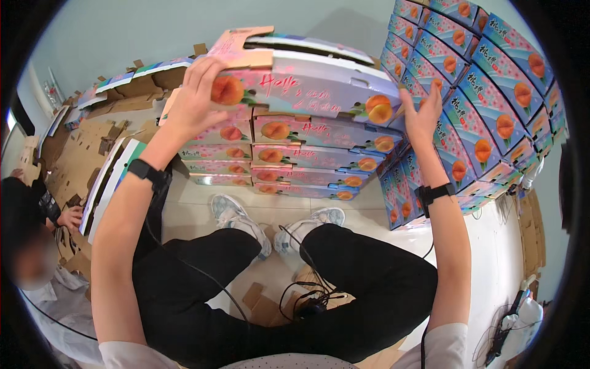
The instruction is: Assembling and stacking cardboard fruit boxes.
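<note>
Both hands grip the top pink-and-lilac cardboard fruit box printed with peaches: the left hand lies spread over its left end at 11 o'clock, the right hand presses open-fingered against its right end at 1 o'clock. Its top flaps stand partly open; the contents are hidden. It sits on a stack of matching boxes. A wall of blue peach boxes rises at 2 o'clock. Flat cardboard blanks cover the pale tiled floor at 9 o'clock.
</note>
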The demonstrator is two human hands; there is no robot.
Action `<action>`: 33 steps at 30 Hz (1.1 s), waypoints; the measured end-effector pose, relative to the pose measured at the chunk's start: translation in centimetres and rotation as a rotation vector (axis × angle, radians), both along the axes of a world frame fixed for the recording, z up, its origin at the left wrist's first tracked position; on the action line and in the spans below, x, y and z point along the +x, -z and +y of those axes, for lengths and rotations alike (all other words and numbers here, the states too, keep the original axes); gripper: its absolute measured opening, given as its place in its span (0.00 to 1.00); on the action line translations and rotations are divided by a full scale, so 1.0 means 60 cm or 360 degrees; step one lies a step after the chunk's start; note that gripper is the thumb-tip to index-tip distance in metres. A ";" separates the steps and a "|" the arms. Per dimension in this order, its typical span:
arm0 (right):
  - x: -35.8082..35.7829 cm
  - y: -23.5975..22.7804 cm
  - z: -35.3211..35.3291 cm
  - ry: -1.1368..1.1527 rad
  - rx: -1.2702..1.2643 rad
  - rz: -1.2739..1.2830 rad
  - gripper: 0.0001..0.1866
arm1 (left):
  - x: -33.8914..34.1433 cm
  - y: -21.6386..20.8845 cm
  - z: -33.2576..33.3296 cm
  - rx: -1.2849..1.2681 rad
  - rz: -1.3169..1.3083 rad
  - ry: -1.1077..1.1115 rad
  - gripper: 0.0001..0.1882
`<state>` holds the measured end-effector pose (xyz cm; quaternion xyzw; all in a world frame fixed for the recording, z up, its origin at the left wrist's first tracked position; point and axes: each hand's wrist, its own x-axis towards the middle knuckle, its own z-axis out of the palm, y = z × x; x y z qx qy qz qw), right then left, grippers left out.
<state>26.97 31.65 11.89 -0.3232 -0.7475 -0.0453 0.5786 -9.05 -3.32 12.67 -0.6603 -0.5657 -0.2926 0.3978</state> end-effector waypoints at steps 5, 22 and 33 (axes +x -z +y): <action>0.032 0.035 -0.006 -0.0371 -0.0996 0.0514 0.43 | -0.065 0.045 -0.038 -0.0089 -0.0113 -0.0152 0.52; 0.145 -0.042 -0.020 -0.1046 -0.1929 0.0480 0.26 | -0.037 0.036 -0.030 -0.0243 0.0071 -0.0437 0.54; -0.048 -0.026 -0.127 -0.1479 -0.1322 -0.0056 0.39 | 0.028 0.008 0.010 -0.0515 0.0055 -0.0308 0.55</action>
